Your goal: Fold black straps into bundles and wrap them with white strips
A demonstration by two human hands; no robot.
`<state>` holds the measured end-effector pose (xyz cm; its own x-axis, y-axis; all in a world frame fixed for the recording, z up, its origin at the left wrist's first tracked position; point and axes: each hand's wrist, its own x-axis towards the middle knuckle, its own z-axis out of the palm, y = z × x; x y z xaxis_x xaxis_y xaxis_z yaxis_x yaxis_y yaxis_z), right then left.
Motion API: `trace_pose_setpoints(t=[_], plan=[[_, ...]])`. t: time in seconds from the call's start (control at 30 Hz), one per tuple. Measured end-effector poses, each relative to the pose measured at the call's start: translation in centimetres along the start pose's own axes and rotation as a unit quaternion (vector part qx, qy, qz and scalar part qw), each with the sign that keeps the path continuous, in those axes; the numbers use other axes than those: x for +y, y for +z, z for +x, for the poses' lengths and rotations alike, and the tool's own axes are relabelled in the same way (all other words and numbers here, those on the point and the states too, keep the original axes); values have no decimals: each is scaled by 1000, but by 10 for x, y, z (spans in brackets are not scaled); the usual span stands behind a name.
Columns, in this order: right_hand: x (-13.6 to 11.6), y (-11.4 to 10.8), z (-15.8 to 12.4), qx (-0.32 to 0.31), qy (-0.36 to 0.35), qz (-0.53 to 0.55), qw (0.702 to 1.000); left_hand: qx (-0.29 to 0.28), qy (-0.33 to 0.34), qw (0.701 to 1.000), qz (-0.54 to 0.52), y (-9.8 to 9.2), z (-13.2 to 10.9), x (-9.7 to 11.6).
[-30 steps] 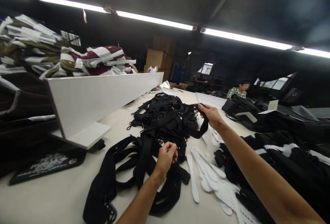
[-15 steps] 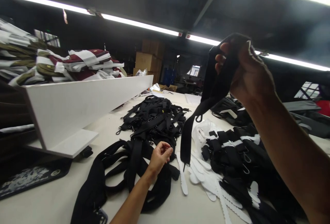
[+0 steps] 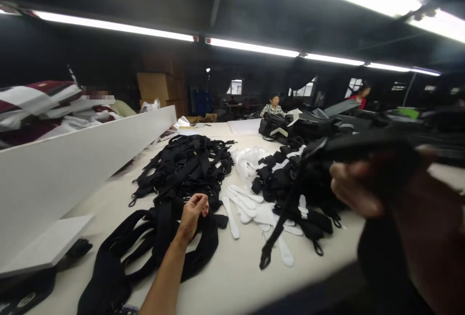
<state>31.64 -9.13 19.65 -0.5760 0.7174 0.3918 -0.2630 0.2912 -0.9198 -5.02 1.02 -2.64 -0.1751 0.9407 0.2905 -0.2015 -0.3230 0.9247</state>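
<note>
My right hand [image 3: 366,187], blurred by motion, grips a wide black webbing strap [image 3: 378,145] above the right side of the table. One thin end of that strap hangs down to the left, with a dark loop or clip at its tip. My left hand [image 3: 194,213] hovers low over looped black straps [image 3: 145,257], thumb and fingertips drawn together, with nothing visible in them. Beyond it lies a tangled heap of black straps [image 3: 189,162] with metal hooks. White scalloped strips [image 3: 250,203] lie spread between the two heaps.
A white board [image 3: 90,160] runs along the left, with white and maroon pieces [image 3: 47,107] piled behind it. To the right are bundled black straps [image 3: 286,167] and a clear plastic bag [image 3: 249,160]. Black bags [image 3: 298,124] lie farther back, near a seated person [image 3: 272,107].
My right hand has come down and to the right, carrying the strap. The view has turned right, bringing two people into sight. My left hand stays over the straps, its fingers drawn closer together.
</note>
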Motion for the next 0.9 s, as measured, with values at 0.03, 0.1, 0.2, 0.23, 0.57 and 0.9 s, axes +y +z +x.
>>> trace_pose_setpoints(t=[0.03, 0.1, 0.2, 0.23, 0.57, 0.9], plan=[[17, 9, -17, -18, 7, 57, 998, -6, 1, 1000, 1, 1, -2, 2], [53, 26, -43, -40, 41, 152, 987, -23, 4, 1000, 2, 10, -11, 9], [102, 40, -62, -16, 128, 230, 965, -86, 10, 996, -7, 42, -47, 26], [116, 43, -65, -5, 145, 250, 957, -127, 11, 992, -14, 56, -63, 32], [175, 40, -88, -58, 243, 330, 910, -320, -101, 933, 133, 105, -170, 60], [214, 28, -133, -63, 264, 326, 906, -313, -148, 903, 254, 98, -191, 76]])
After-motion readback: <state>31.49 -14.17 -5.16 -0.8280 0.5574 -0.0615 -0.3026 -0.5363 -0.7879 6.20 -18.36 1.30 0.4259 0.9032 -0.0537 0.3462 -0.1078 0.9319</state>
